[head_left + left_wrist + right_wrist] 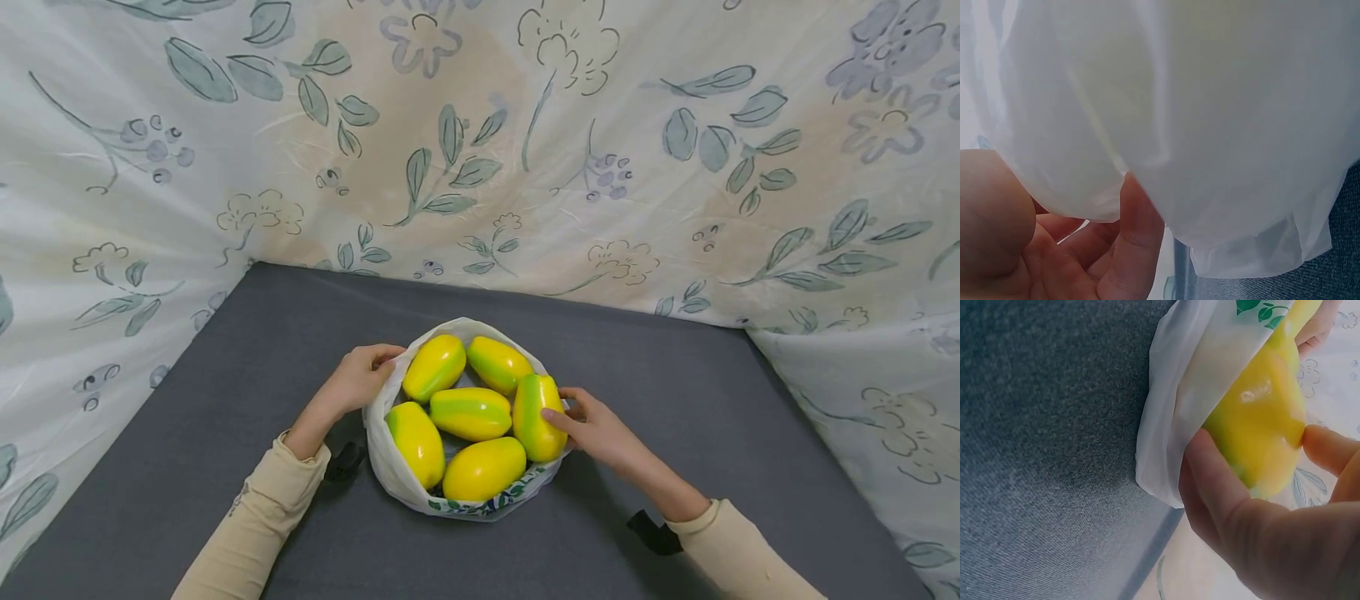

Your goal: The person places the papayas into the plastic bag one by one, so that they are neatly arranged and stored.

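Note:
A white plastic bag (381, 454) with a green leaf print stands on the dark table, its mouth wide and facing up. Inside lie several glossy yellow-green fruits (471, 414), papaya-like in shape. The left hand (363, 377) pinches the bag's rim at its left side, thumb inside and fingers outside; the left wrist view shows the thin plastic (1222, 125) close up. At the bag's right side, the right hand (600, 423) holds the rightmost fruit (538, 421), its thumb on the near skin. In the right wrist view, fingers (1213, 465) and thumb span that fruit (1254, 419) beside the bag wall.
The table (300, 308) has a dark grey cloth top. Floral-printed fabric (480, 167) hangs behind it and along both sides. Black straps (654, 533) sit below the wrists, close to the beige sleeves (255, 521).

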The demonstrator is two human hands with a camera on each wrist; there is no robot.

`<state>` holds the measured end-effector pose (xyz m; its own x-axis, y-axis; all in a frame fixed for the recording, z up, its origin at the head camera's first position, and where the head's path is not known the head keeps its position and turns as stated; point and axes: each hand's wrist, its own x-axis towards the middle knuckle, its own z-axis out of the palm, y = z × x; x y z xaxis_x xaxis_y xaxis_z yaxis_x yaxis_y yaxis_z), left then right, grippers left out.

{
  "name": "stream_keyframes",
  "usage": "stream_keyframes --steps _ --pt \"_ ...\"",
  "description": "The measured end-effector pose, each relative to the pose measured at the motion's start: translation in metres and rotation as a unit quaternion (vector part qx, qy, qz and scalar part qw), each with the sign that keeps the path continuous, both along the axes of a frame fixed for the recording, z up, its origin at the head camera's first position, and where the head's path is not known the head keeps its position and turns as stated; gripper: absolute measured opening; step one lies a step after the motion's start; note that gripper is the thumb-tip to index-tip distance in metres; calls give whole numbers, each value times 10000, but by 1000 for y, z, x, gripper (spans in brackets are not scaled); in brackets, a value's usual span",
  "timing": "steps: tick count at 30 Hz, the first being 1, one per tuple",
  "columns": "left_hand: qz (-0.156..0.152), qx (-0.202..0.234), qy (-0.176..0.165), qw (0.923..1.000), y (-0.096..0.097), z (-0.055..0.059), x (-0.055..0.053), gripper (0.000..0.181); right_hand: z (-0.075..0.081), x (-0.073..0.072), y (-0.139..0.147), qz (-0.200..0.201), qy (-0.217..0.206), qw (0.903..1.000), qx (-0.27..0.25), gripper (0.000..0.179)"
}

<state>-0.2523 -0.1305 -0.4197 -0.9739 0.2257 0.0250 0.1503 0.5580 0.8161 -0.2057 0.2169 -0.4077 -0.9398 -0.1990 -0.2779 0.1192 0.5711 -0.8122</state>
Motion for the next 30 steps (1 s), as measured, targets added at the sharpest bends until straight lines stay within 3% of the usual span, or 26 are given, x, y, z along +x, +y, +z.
stream_keyframes --steps 7,30 --pt "0 0 -9 10000 1 -2 -1 33 0 0 2 -16 -185 9988 -461 74" --pt "-7 -33 -13 10000 1 -1 0 33 4 -5 4 -194 -418 9988 -155 71"
